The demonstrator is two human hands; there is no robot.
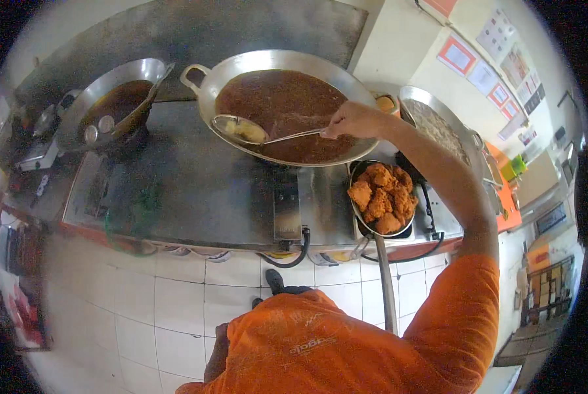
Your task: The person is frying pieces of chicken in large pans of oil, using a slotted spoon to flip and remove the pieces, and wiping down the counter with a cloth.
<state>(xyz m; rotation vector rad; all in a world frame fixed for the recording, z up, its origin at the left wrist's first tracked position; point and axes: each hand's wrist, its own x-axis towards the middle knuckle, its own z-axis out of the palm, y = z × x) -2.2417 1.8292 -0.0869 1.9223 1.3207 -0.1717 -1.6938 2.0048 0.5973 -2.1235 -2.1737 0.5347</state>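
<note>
Over the large metal wok (286, 56), my right hand (351, 120) grips the thin metal handle of a strainer (294, 135). The strainer's round basket (239, 129) is at the wok's left inner side and has something pale yellow in it, too blurred to name. Dark brown oil (279, 98) fills much of the wok. Just below my right forearm, a round long-handled strainer heaped with fried chicken pieces (382, 197) rests at the counter's front. Part of my left arm (217, 349) shows beside my orange shirt; the left hand itself is out of view.
A second wok (143, 69) with dark oil stands at the left, a utensil leaning on its rim. To the right is a wide pan (412, 93) of pale flour-like coating. The long strainer handle (386, 285) juts past the counter edge (185, 241). Black hoses (301, 253) hang at the front.
</note>
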